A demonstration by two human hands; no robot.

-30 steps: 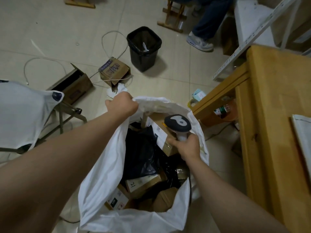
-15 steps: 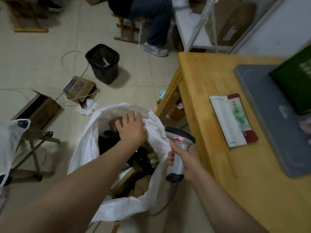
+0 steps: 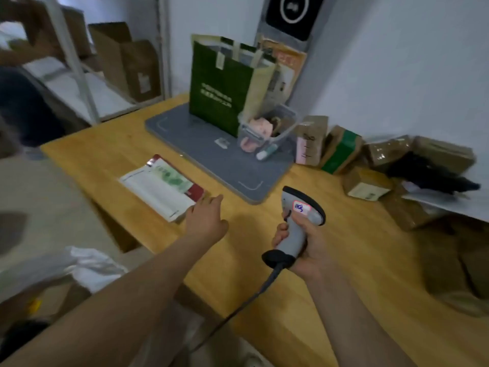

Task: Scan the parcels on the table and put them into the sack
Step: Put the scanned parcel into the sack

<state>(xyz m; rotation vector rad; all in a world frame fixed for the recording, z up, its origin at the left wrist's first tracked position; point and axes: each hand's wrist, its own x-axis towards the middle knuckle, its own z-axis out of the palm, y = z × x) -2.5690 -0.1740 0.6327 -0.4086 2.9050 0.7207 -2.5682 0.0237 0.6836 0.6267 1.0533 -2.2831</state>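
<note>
My right hand grips the scanner; my left hand hovers empty, fingers loose, over the desk. Parcels lie far right, the sack lower left: best picked label-up.

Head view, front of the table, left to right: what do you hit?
white sack → flat red-and-white parcel → left hand → scanner, gripped by right hand → labelled cardboard box → black parcel

We see a smooth wooden counter, a matt grey plastic barcode scanner, taped brown cardboard parcels, and a crinkled white woven sack.
</note>
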